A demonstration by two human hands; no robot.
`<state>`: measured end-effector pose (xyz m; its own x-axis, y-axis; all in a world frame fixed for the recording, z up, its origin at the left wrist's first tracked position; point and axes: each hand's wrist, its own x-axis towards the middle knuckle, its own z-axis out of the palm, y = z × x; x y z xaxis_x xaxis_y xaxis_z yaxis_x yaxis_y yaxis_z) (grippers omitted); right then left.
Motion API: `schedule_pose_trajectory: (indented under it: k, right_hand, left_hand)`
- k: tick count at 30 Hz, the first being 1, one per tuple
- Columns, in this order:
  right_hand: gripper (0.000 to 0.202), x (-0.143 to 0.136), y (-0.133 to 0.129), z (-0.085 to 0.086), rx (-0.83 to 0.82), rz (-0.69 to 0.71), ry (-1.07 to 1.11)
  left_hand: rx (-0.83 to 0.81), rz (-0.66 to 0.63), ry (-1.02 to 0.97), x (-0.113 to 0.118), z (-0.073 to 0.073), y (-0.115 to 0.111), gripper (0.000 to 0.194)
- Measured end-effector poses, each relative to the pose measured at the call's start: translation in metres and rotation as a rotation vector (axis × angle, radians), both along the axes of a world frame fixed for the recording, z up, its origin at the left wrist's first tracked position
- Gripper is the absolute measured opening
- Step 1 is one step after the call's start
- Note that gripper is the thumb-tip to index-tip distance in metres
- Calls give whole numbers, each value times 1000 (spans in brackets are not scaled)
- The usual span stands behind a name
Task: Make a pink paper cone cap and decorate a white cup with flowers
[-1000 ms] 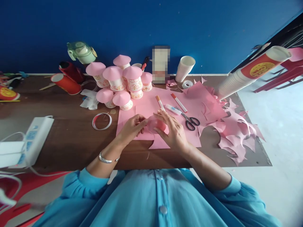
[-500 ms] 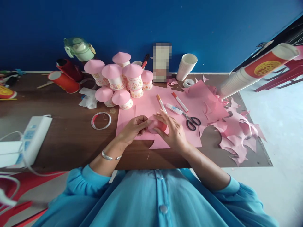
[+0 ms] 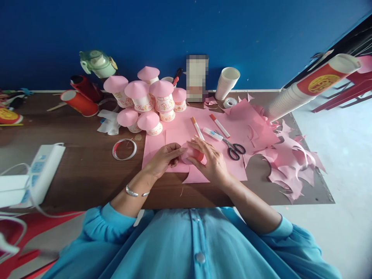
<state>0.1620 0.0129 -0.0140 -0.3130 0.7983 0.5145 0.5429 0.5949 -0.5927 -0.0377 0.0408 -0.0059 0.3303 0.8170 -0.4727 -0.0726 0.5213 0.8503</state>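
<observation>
Head view: a pink paper piece [image 3: 188, 156] is sitting between both hands, just above or on the pink sheet [image 3: 176, 133] — actual contact is not showing. Little is changing over the last second: the left fingertips are coming slightly closer to the piece's edge while the right hand is keeping its place. This is suggesting, in judgement, steady holding and fine adjusting rather than moving.

The left hand [image 3: 166, 157] is pinching the left edge between thumb and forefinger, its other fingers curling. The right hand [image 3: 213, 161] is cupping the piece — fingers extending close together over the far side, thumb bracing the near side, the span moderately open.

Beyond, black-handled scissors [image 3: 236, 151], a white tube [image 3: 213, 134] and two markers are lying on the sheet. A tape ring [image 3: 115, 148] is lying to the left on the table [image 3: 87, 155]; cone-topped cups [image 3: 161, 95] are standing behind, and pink scraps [image 3: 293, 162] are piling up at right.
</observation>
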Motion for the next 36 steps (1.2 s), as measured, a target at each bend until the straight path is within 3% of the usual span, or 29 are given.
schedule_pose_trajectory:
  k: [25,28,31,36]
  right_hand:
    - [73,-2,0,4,-13,0,8]
    - [63,7,-4,15,3,-38,73]
    - [58,21,-10,27,20,-126,170]
    - [55,39,-18,34,64,-252,323]
  left_hand:
    - [61,-2,33,-3,-1,3,48]
    - [216,23,194,-11,1,2,43]
    - [490,49,442,-16,11,0,42]
    - [1108,-191,684,-3,27,2,78]
